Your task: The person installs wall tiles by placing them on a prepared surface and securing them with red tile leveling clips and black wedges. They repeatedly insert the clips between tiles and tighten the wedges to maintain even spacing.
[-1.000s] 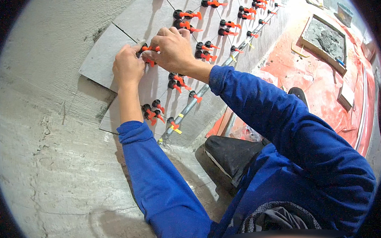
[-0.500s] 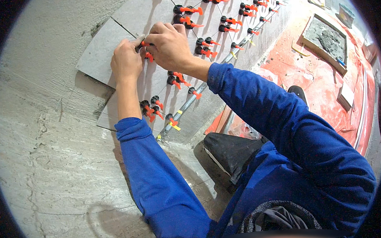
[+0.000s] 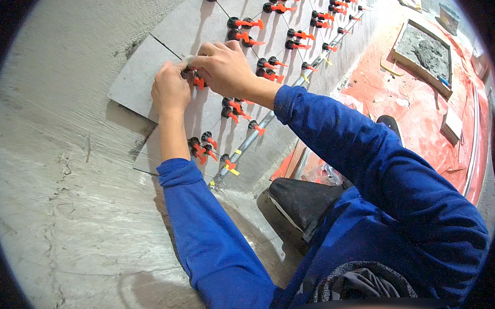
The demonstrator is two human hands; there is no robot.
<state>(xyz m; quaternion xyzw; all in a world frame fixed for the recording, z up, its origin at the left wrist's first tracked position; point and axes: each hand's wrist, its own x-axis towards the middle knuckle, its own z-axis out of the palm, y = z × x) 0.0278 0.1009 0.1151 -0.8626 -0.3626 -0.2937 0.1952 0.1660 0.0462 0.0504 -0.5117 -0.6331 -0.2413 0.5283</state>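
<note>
Grey tiles (image 3: pixel 139 82) cover the wall ahead of me, with tile levelers in their joints, black round bases with orange-red T-handles. My left hand (image 3: pixel 170 89) and my right hand (image 3: pixel 224 70) meet at a joint near the left end of the tiling. Their fingertips are pinched together around one tile leveler (image 3: pixel 186 74). Only a bit of its black base shows; fingers hide the rest. Right below the right fingertips another leveler (image 3: pixel 199 81) stands in the joint. Further levelers (image 3: pixel 232 109) stand lower down, to the right of my left wrist.
A metal strip (image 3: pixel 247 143) with yellow tape pieces runs along the tiles' lower edge. At right, a tray of grey mortar (image 3: pixel 448 85) and a small stack of tiles (image 3: pixel 452 126) lie on red sheeting (image 3: pixel 360 86). Bare rough wall (image 3: pixel 63 107) is at left.
The whole view has shifted slightly, so tiles and hands appear lower and further right. The orange-red handle that showed between my fingertips is now covered by them. Both hands stay at the same joint.
</note>
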